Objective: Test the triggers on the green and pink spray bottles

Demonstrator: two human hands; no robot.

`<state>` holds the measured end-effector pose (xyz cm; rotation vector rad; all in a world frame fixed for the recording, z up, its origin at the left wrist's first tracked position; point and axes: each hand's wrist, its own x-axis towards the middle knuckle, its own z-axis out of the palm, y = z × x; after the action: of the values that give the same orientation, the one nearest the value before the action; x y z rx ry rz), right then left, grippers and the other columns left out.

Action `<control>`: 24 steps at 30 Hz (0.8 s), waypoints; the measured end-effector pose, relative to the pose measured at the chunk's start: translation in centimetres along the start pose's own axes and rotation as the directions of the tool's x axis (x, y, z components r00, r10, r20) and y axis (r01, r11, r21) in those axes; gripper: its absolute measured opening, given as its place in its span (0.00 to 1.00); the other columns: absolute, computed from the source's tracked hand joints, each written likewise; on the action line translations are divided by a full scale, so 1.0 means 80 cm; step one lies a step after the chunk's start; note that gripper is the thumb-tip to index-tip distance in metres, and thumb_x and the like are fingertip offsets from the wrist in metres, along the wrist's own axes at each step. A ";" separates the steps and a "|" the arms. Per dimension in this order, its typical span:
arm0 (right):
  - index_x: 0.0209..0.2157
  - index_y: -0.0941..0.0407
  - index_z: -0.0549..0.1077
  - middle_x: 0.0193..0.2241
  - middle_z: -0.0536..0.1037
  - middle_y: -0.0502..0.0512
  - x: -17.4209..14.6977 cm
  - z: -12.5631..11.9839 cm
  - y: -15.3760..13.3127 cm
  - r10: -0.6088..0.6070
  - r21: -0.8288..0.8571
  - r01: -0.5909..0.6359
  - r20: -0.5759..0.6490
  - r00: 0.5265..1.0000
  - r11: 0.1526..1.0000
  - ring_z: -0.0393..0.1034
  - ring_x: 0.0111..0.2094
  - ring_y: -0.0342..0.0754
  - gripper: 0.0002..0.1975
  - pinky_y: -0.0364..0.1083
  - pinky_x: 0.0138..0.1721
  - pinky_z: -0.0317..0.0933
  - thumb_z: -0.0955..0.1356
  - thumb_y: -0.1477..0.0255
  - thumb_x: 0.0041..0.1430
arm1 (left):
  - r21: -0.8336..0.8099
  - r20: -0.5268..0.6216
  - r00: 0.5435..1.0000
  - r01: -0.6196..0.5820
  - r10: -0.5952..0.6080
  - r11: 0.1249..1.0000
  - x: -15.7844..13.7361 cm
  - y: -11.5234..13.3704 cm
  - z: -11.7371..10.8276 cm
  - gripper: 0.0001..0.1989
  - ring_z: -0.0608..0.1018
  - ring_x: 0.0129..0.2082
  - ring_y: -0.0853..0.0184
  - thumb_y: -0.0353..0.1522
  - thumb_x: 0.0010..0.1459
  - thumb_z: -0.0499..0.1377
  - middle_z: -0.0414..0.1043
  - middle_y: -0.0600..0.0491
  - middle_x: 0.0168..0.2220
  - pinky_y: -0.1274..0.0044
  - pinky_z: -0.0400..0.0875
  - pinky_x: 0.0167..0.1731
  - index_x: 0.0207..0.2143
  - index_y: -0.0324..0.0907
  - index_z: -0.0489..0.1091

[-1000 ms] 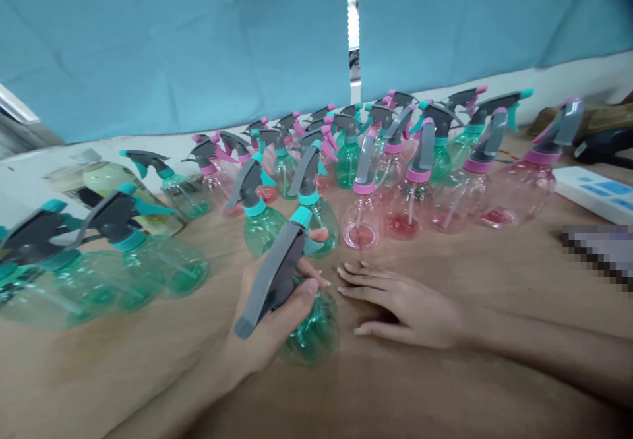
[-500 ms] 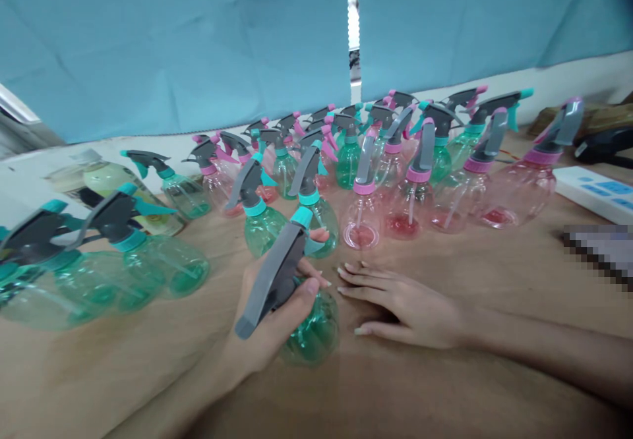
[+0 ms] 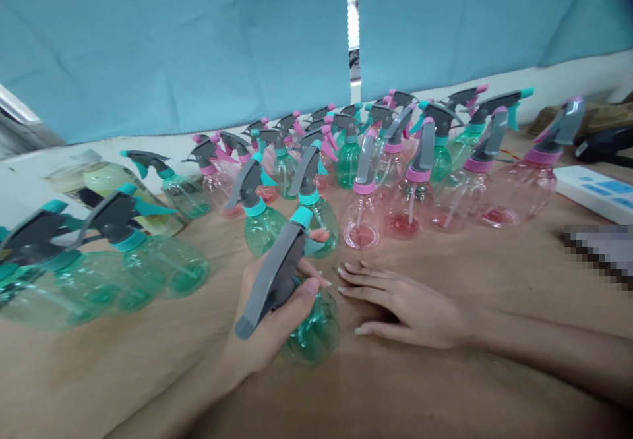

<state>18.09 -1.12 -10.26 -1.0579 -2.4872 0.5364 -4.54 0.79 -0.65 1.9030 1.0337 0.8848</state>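
Observation:
My left hand (image 3: 277, 314) is wrapped round the neck of a green spray bottle (image 3: 316, 333) with a grey and teal trigger head. The bottle stands at the front of the brown table (image 3: 395, 393), its neck partly hidden by my fingers. To its right my right hand (image 3: 405, 304) lies flat, palm down, fingers stretched out and holding nothing. Just beyond my left hand are two more green spray bottles (image 3: 264, 228). A pink spray bottle (image 3: 361, 221) stands beyond my right fingertips.
Several green spray bottles (image 3: 182, 267) stand at left, beside a pale labelled bottle (image 3: 106, 178). Many pink and green ones crowd the back. At right are a pink spray bottle (image 3: 519, 192), a white box (image 3: 596, 192) and a blurred-out flat object (image 3: 603, 248). A blue curtain (image 3: 198, 43) hangs behind.

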 end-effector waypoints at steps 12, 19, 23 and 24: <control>0.63 0.56 0.61 0.65 0.56 0.58 -0.001 0.002 0.002 -0.006 0.029 0.006 -0.015 1.000 1.000 0.48 0.66 0.54 0.31 0.56 0.66 0.44 0.64 0.55 0.64 | 0.089 0.030 0.998 0.046 -0.048 0.995 -0.008 -0.009 -0.008 0.11 0.80 0.45 0.56 0.40 0.59 0.54 0.80 0.53 0.38 0.63 0.71 0.49 0.40 0.48 0.73; 0.63 0.54 0.61 0.65 0.57 0.57 -0.001 0.004 0.003 -0.016 0.048 0.018 -0.041 0.999 0.999 0.49 0.66 0.54 0.30 0.57 0.66 0.44 0.65 0.56 0.64 | 0.075 -0.053 0.997 0.058 -0.054 0.996 -0.005 -0.009 -0.004 0.14 0.80 0.39 0.57 0.43 0.57 0.57 0.80 0.52 0.35 0.61 0.72 0.47 0.43 0.48 0.72; 0.63 0.55 0.61 0.65 0.56 0.56 -0.001 0.002 0.001 -0.011 0.023 0.012 -0.024 1.000 1.000 0.48 0.66 0.53 0.30 0.56 0.66 0.44 0.64 0.55 0.64 | 0.074 -0.050 0.994 0.096 -0.092 0.993 -0.007 -0.014 -0.006 0.16 0.81 0.39 0.56 0.47 0.56 0.58 0.80 0.50 0.35 0.61 0.74 0.46 0.40 0.47 0.74; 0.63 0.56 0.61 0.65 0.56 0.56 -0.001 0.002 0.001 -0.010 0.014 0.010 -0.016 1.000 1.000 0.48 0.66 0.53 0.31 0.56 0.66 0.44 0.64 0.55 0.64 | 0.066 -0.043 0.995 0.098 -0.095 0.993 -0.007 -0.015 -0.006 0.16 0.81 0.39 0.56 0.47 0.57 0.58 0.80 0.50 0.36 0.61 0.75 0.45 0.38 0.47 0.74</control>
<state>18.12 -1.16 -10.43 -1.0400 -2.4700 0.5397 -5.61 0.86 -1.57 1.8814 1.1832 0.8441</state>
